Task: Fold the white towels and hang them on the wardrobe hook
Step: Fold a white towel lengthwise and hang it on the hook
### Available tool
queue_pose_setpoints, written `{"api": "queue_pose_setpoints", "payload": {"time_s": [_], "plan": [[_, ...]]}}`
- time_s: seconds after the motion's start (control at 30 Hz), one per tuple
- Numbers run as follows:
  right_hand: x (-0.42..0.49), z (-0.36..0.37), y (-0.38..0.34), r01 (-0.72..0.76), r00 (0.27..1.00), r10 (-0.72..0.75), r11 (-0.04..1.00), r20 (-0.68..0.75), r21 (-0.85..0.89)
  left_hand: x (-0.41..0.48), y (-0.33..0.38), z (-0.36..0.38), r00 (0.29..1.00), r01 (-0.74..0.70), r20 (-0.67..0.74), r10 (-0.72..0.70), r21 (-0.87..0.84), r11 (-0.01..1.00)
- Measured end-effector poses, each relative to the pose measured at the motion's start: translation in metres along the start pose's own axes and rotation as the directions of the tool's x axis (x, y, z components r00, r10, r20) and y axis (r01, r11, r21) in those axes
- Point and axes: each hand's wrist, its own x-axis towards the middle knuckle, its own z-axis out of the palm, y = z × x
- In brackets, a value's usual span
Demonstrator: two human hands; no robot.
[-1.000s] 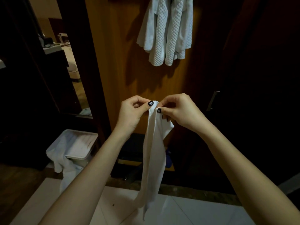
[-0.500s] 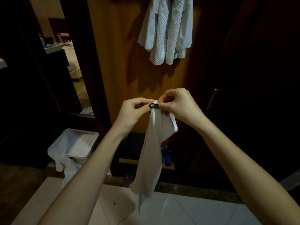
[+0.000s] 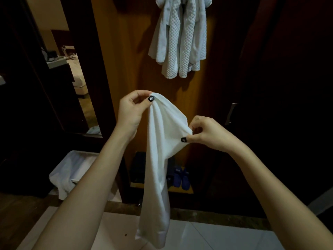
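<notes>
Your left hand (image 3: 133,112) pinches the top corner of the plain white cloth towel (image 3: 160,159) between thumb and fingers. Your right hand (image 3: 207,132), lower and to the right, pinches its upper edge. The towel hangs in a long drape between your forearms, before the orange-brown wooden wardrobe panel (image 3: 126,60). Waffle-textured white towels (image 3: 178,42) hang at that panel's top edge.

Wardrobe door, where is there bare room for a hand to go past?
Bare wood panel shows left of the hanging towels, up to the dark frame, and below them, above the held towel. The top is crowded with those towels. Low down, blue slippers sit on the shelf.
</notes>
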Motion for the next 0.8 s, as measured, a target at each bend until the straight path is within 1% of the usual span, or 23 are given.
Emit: {"api": "queue_pose_setpoints", "payload": {"time_s": [0.1, 0.17, 0.23, 0.3, 0.33, 0.43, 0.5, 0.57, 0.67, 0.73, 0.77, 0.8], "plan": [[-0.01, -0.01, 0.003, 0.033, 0.999, -0.034, 0.995, 0.011, 0.091, 0.005, -0.005, -0.006, 1.0, 0.014, -0.026, -0.014, 0.002, 1.0], [-0.011, -0.018, 0.007, 0.025, 1.0, -0.025, 0.999, -0.004, 0.038, 0.007, -0.01, -0.01, 0.998, 0.041, -0.036, -0.042, -0.037, 0.998], [-0.01, -0.026, 0.01, 0.02, 0.994, -0.023, 0.999, -0.104, -0.033, 0.006, -0.014, -0.015, 0.998, 0.046, -0.036, -0.05, -0.085, 0.995], [-0.008, -0.035, 0.014, 0.05, 0.971, -0.043, 0.999, -0.235, 0.022, 0.006, -0.016, -0.018, 1.0, 0.008, -0.002, -0.008, -0.045, 0.999], [-0.008, -0.039, 0.016, 0.076, 0.965, -0.054, 0.994, -0.256, 0.076, 0.006, -0.016, -0.019, 1.0, -0.011, 0.027, 0.011, -0.006, 1.0], [-0.009, -0.048, 0.015, 0.13, 0.98, -0.096, 0.973, -0.177, 0.192, 0.008, -0.013, -0.022, 0.997, -0.015, 0.078, 0.012, 0.038, 0.999], [-0.009, -0.052, 0.013, 0.142, 0.979, -0.106, 0.968, -0.173, 0.206, 0.01, -0.009, -0.022, 0.997, -0.036, 0.076, 0.031, 0.068, 0.997], [-0.005, -0.052, 0.014, 0.135, 0.961, -0.087, 0.976, -0.261, 0.173, 0.012, -0.007, -0.02, 0.998, -0.046, 0.058, 0.04, 0.108, 0.993], [0.006, -0.047, 0.024, 0.082, 0.904, -0.022, 0.989, -0.426, 0.123, 0.012, -0.008, -0.013, 0.998, -0.039, 0.049, 0.031, 0.168, 0.985], [0.013, -0.044, 0.031, 0.034, 0.88, 0.035, 0.99, -0.473, 0.137, 0.011, -0.011, -0.007, 0.997, -0.041, 0.08, 0.025, 0.214, 0.976], [0.016, -0.043, 0.035, 0.006, 0.878, 0.052, 0.993, -0.475, 0.12, 0.01, -0.013, -0.006, 0.995, -0.031, 0.102, 0.008, 0.224, 0.974], [0.016, -0.043, 0.037, -0.021, 0.879, 0.05, 0.998, -0.474, 0.065, 0.01, -0.014, -0.005, 0.992, -0.013, 0.127, -0.017, 0.231, 0.973]]}}
